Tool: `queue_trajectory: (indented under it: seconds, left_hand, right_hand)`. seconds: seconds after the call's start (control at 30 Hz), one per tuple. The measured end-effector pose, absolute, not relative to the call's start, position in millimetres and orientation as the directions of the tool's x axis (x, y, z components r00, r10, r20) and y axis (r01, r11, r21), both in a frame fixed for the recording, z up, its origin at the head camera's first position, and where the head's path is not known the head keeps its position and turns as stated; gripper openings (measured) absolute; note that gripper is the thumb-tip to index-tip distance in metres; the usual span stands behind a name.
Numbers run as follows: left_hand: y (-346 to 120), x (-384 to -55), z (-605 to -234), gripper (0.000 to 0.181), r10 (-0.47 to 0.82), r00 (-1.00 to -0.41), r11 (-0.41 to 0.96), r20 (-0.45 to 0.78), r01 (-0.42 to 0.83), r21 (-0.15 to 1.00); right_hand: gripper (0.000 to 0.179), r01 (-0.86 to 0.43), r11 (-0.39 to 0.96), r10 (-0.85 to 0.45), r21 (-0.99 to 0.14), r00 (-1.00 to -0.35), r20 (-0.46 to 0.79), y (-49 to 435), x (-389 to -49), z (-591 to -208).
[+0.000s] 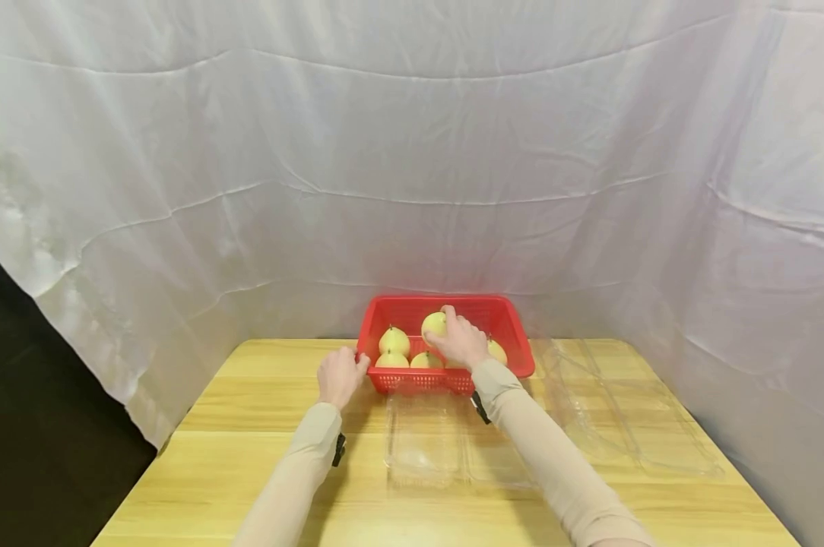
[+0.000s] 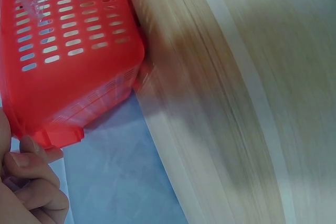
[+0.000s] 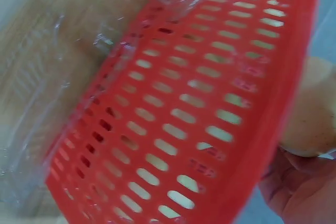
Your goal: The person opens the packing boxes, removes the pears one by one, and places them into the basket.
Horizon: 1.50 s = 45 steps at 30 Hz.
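A red plastic basket (image 1: 490, 377) with slotted walls stands at the back of the table. Several pale yellow pears with short stems lie inside, among them one pear (image 1: 394, 342) at the left. My right hand (image 1: 461, 340) grips a pear (image 1: 435, 325) above the others, within the basket's outline in the head view. Past the rim in the right wrist view, the held pear (image 3: 312, 111) shows with the fingers around it. At the basket's left front corner, my left hand (image 1: 341, 375) holds the rim, its fingers (image 2: 34, 166) curled at the corner in the left wrist view.
An open clear plastic clamshell box (image 1: 422, 444) lies directly in front of the basket, partly under my right forearm. More clear plastic boxes (image 1: 610, 410) spread over the table's right side. A pale curtain (image 1: 412, 167) hangs behind the wooden table (image 1: 248, 448).
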State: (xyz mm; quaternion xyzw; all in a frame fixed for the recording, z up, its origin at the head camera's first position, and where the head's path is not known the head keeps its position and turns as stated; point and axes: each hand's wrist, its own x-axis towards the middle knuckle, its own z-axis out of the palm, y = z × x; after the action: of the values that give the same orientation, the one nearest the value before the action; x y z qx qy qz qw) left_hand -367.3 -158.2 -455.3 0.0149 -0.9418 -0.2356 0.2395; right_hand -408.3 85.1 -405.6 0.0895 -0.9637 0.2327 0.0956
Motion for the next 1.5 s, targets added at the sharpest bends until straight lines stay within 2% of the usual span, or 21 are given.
queue_trajectory:
  seconds: [0.17, 0.43, 1.13, 1.33, 1.5]
  left_hand:
    - [-157.9, -367.9, -456.2, 0.031, -0.145, -0.885, 0.879, 0.442, 0.089, 0.468]
    - [-165.5, -366.9, -453.9, 0.031, -0.147, -0.879, 0.882, 0.453, 0.091, 0.463]
    - [-162.6, -364.9, -452.4, 0.028, -0.131, -0.880, 0.892, 0.456, 0.096, 0.442]
    - [-165.0, -363.2, -452.2, 0.028, -0.149, -0.882, 0.885, 0.446, 0.082, 0.458]
    - [-165.3, -363.0, -449.6, 0.029, -0.153, -0.886, 0.878, 0.438, 0.083, 0.472]
  right_hand:
    - [0.068, -0.186, 0.905, -0.116, -0.383, -0.973, 0.198, 88.4, -416.1, -414.1]
    - [0.070, -0.165, 0.913, -0.123, -0.372, -0.983, 0.136, 79.1, -423.2, -417.1]
    - [0.054, -0.122, 0.933, -0.107, -0.339, -0.992, 0.065, 81.4, -432.7, -438.9]
    - [0.046, -0.174, 0.941, -0.171, -0.290, -0.985, 0.035, 81.1, -430.2, -442.5]
    - [0.044, -0.191, 0.932, -0.185, -0.307, -0.981, 0.049, 79.1, -427.8, -441.7]
